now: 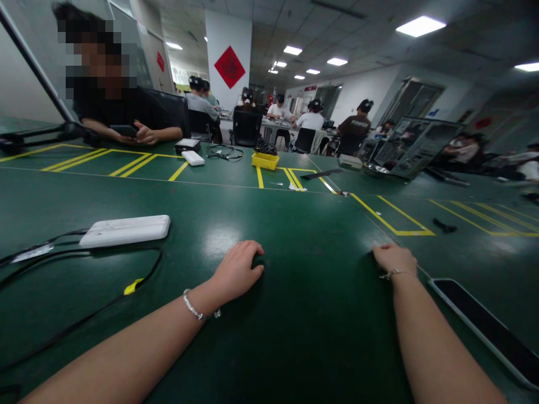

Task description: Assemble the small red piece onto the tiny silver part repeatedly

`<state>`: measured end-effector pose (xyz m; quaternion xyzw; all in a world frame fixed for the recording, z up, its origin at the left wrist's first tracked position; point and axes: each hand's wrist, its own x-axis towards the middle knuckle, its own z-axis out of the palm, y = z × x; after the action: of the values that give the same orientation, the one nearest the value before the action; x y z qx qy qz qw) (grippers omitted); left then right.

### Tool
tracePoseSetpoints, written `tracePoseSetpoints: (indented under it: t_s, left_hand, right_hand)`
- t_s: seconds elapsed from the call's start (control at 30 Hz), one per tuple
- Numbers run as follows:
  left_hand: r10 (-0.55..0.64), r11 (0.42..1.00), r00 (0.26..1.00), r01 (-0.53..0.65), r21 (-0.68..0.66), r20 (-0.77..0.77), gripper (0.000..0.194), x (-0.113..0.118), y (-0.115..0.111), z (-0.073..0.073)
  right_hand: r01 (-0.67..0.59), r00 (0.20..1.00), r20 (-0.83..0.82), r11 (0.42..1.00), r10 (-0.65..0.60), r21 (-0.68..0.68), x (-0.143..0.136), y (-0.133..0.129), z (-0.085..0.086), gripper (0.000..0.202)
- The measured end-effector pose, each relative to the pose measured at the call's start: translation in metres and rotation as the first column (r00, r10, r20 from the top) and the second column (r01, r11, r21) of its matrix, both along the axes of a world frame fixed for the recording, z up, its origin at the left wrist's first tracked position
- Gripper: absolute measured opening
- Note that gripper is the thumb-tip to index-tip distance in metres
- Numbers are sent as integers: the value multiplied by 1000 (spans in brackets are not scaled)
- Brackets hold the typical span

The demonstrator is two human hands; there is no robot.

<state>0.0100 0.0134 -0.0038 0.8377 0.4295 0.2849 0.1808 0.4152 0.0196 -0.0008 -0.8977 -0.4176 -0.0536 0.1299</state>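
On the green tabletop (320,320) my left hand (238,272) rests with its thumb apart from loosely bent fingers. Nothing is in it. A silver bracelet circles that wrist. Farther right, my right hand (393,259) lies on the table, relaxed and loosely open, with its fingers partly hidden by its own back; no object shows in it. To the left of my left hand is a white power bank (126,230) with black cables (158,261) beside it, one bearing a yellow tag (133,287). A phone (484,322) with a dark screen lies right of my right forearm.
Across the table a person (135,112) holds a phone. Toward the far edge stand a yellow bin (265,160) with black cables, a smaller white power bank (193,157) and an open metal computer case (415,147). Yellow tape marks the tabletop. Several people sit farther back.
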Motion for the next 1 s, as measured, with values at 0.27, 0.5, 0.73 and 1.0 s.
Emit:
tracePoseSetpoints:
  t_s: [0.27,0.5,0.73,1.0]
  left_hand:
    - [42,999,999,-42,-24,-5,28,1,0,1]
    - [40,998,998,-39,-43,37,41,4,0,-1]
    - [16,999,1000,-15,-50,26,48,2,0,-1]
    - [12,992,999,-16,-122,-33,46,1,-1,5]
  right_hand:
    - [-383,922,162,894,353,233,-88,10,20,38]
    - [-919,265,-84,278,961,279,-230,-24,21,40]
    - [-951,309,-134,310,942,-12,-188,-13,29,31]
    - [-57,981,168,966,102,-253,-58,-2,34,37]
